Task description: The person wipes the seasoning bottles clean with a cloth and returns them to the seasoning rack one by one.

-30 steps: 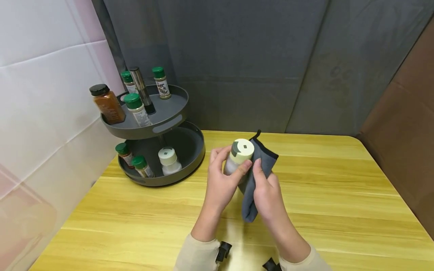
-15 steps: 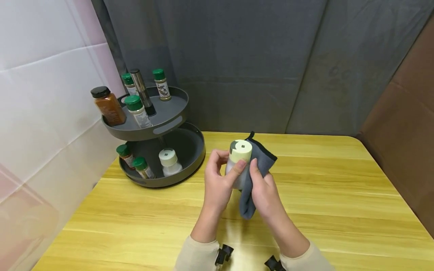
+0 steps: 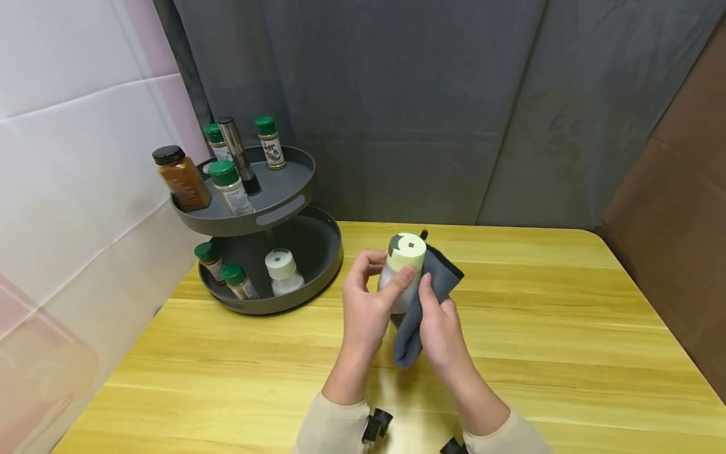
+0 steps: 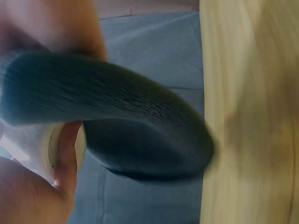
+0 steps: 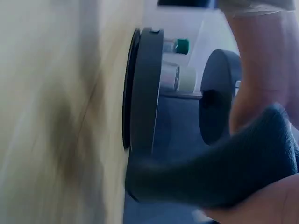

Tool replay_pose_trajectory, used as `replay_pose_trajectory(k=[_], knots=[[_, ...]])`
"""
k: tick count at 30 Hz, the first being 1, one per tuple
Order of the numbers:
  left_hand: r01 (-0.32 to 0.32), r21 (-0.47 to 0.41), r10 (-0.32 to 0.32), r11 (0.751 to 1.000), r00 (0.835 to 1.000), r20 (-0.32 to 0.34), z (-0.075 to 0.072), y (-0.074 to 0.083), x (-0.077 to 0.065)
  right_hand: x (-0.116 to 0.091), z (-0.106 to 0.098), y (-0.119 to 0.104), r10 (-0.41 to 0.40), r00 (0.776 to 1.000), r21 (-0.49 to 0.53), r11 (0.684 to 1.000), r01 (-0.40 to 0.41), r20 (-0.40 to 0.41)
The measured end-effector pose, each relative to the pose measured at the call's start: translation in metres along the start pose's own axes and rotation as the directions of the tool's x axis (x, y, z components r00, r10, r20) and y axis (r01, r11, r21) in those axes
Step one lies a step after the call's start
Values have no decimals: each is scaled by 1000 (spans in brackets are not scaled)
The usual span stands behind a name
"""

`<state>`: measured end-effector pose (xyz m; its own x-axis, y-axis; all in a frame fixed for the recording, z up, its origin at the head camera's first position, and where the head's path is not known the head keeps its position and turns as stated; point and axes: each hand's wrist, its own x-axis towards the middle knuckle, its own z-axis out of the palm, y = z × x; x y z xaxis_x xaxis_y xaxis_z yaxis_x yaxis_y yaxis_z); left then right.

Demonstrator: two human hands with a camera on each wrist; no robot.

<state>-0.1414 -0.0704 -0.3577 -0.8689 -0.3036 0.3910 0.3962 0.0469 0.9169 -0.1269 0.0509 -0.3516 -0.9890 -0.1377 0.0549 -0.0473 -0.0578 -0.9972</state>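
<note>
Upright over the table, a seasoning jar (image 3: 407, 252) with a cream lid and clear body is gripped by my left hand (image 3: 365, 306), thumb across its front near the lid. My right hand (image 3: 444, 328) pinches a grey cloth (image 3: 442, 272) with black edging, pressed against the jar's right side. The cloth's lower end hangs below the jar. In the left wrist view the folded cloth (image 4: 140, 102) covers much of the jar, and a fingertip touches the jar's base. The right wrist view shows the cloth (image 5: 210, 172) under my right fingers.
A two-tier dark grey turntable rack (image 3: 266, 309) stands at the left. Its upper tier holds green-capped spice jars, an orange-brown bottle (image 3: 183, 180) and a steel grinder (image 3: 238, 154). Below are two green-capped jars and a cream-lidded jar (image 3: 283, 271). A grey curtain (image 3: 397, 113) hangs behind the table.
The cloth has slid along the jar's right side, and its hanging end has shifted left. The jar has moved only slightly in my left hand's grip. The rack has stayed put.
</note>
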Motion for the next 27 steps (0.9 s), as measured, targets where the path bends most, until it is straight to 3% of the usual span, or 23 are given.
replay_pose_trajectory(k=[2,4,7,9,11,13,15,17,19,21,23,27], knots=[[-7,8,7,1000,1000,-2,0,-1,0,2,-1,-1,65,998,9,998,-65,7],[-20,12,20,1000,1000,6,0,-1,0,3,-2,-8,56,998,29,998,-56,2],[-30,0,30,1000,999,17,2,-1,0,3,-3,-20,-72,997,36,997,73,-32],[-28,-11,28,1000,999,23,2,0,0,2,-1,-22,-184,982,36,982,186,-49],[-17,-18,18,1000,1000,25,3,1,0,2,3,-16,-278,959,25,960,279,-55],[-6,-14,6,1000,1000,22,3,2,1,3,5,-4,-313,948,-9,950,313,-54],[8,0,-8,1000,1000,17,2,3,1,3,6,9,-273,960,-49,961,271,-53],[15,5,-15,1000,1000,11,1,2,2,5,5,15,-179,983,-79,981,175,-51],[21,9,-21,1000,1000,14,0,0,3,8,2,13,-74,996,-65,995,71,-44],[26,8,-26,1000,999,22,0,-3,3,13,-1,4,-29,999,-37,999,27,-41],[36,3,-36,999,999,34,1,-6,2,15,-2,-7,-41,998,-4,999,41,-47],[62,-4,-61,998,997,41,3,-7,0,14,0,-12,-165,984,17,986,166,-70]])
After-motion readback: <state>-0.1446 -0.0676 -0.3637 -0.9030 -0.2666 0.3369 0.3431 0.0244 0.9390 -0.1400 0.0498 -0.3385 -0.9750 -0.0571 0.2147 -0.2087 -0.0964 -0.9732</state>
